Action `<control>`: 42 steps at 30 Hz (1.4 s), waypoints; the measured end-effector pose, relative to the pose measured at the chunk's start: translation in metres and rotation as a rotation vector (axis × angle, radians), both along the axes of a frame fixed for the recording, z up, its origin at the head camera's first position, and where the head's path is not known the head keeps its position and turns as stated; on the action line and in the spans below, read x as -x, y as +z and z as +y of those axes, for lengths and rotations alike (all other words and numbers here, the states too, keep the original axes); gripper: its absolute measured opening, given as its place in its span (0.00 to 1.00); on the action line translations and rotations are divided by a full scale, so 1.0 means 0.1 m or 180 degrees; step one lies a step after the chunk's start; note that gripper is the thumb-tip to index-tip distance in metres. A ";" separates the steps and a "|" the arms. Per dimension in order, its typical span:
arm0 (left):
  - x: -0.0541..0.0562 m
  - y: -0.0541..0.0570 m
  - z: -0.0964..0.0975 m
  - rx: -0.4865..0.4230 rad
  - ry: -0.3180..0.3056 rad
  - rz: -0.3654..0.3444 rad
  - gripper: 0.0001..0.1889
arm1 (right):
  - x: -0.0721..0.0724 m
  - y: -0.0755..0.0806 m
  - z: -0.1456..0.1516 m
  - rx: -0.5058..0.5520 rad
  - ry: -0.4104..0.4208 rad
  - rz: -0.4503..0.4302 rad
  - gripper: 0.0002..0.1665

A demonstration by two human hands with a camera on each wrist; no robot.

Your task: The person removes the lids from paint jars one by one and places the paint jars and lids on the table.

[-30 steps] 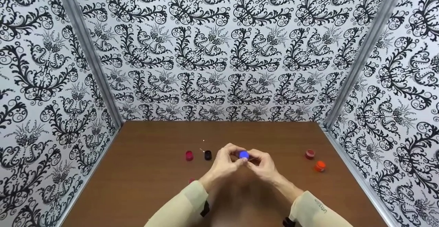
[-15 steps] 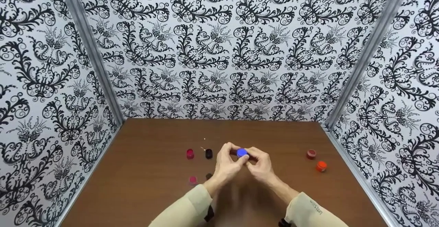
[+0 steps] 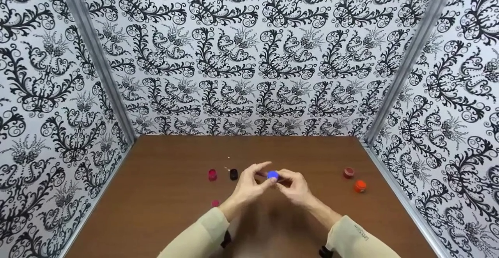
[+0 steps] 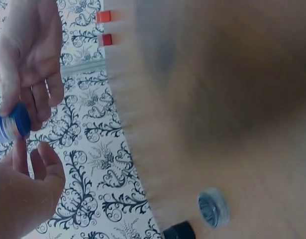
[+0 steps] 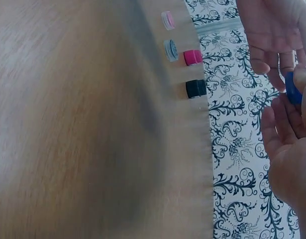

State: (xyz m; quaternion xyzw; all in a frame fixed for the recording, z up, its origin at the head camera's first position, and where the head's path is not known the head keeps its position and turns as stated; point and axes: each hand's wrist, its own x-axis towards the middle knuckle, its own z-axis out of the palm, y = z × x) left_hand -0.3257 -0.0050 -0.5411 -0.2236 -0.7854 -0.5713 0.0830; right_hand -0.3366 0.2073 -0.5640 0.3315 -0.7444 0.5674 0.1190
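Note:
A small blue paint jar is held above the table, between the two hands. In the head view, my left hand has its thumb on the front of the jar, and its index finger sticks out beyond it. My right hand pinches the jar from the other side, its curled fingers partly hidden. Seen from the left wrist, the blue jar shows a darker blue end and a pale label, with fingertips of both hands on it. From the right wrist, a thumb lies over the blue jar and hides part of it.
On the brown table, a magenta piece and a black piece stand left of the hands. A clear pot with pink in it and one with dark contents lie nearer. Red and orange jars stand right.
My left index finger has straightened away from the blue jar. Both hands stay around it at nearly the same spot, while the head view has shifted slightly.

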 end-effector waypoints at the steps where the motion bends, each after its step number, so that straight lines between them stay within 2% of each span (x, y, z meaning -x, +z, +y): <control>1: 0.01 0.02 -0.02 0.0048 -0.0075 0.0007 0.27 | 0.00 0.01 0.01 -0.0018 0.0038 -0.0010 0.16; 5: 0.02 0.07 -0.07 0.0232 -0.0277 0.0074 0.22 | 0.01 0.05 0.03 -0.0036 0.0169 -0.0022 0.14; 12: 0.03 0.09 -0.08 0.0311 -0.0300 0.0185 0.15 | 0.00 0.07 0.05 -0.0037 0.0202 -0.0109 0.14; 17: 0.03 0.08 -0.06 0.0176 -0.0307 0.0132 0.13 | 0.01 0.06 0.03 -0.0013 0.0158 -0.0114 0.13; 22: 0.01 0.08 -0.03 -0.0015 -0.0224 -0.0070 0.13 | 0.02 0.04 -0.01 0.0043 0.0071 -0.0099 0.14; 29: -0.01 0.01 0.02 -0.0502 -0.0084 -0.0383 0.16 | 0.01 0.01 -0.08 0.0098 -0.0106 -0.0005 0.16; 33: 0.00 -0.02 0.05 -0.0719 0.0007 -0.0476 0.17 | 0.01 0.00 -0.12 0.0138 -0.0219 0.0122 0.16; 38: 0.03 -0.04 0.04 -0.0775 0.0001 -0.0479 0.19 | -0.01 0.01 -0.11 0.0149 -0.0221 0.0065 0.17; 42: 0.03 -0.04 -0.03 -0.0640 -0.0122 -0.0471 0.22 | -0.02 0.02 -0.10 0.0108 -0.0145 0.0020 0.16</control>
